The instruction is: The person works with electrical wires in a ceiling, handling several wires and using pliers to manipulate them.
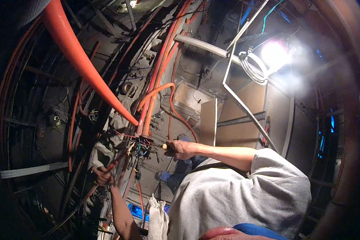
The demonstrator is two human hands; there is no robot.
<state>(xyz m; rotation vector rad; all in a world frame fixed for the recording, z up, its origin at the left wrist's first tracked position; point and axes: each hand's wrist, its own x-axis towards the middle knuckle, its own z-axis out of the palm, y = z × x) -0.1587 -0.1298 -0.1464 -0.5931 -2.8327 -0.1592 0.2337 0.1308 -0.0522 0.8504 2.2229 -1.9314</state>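
My right hand is closed around a hand tool with a pale yellow handle. The tool points left at a bundle of loose coloured wires; its exact kind is too small to tell. Down to the left, my left hand grips a reddish conduit that slants up toward the wires. Above the bundle, thick orange conduits come down along a broken wall channel. A large orange pipe slants in from the upper left and ends near the same spot.
A bright work lamp glares at the upper right beside pale metal framing. Brown boards stand behind it. An orange corrugated hose loops near the wires. Rough broken masonry lies by my left hand. A white cloth hangs low.
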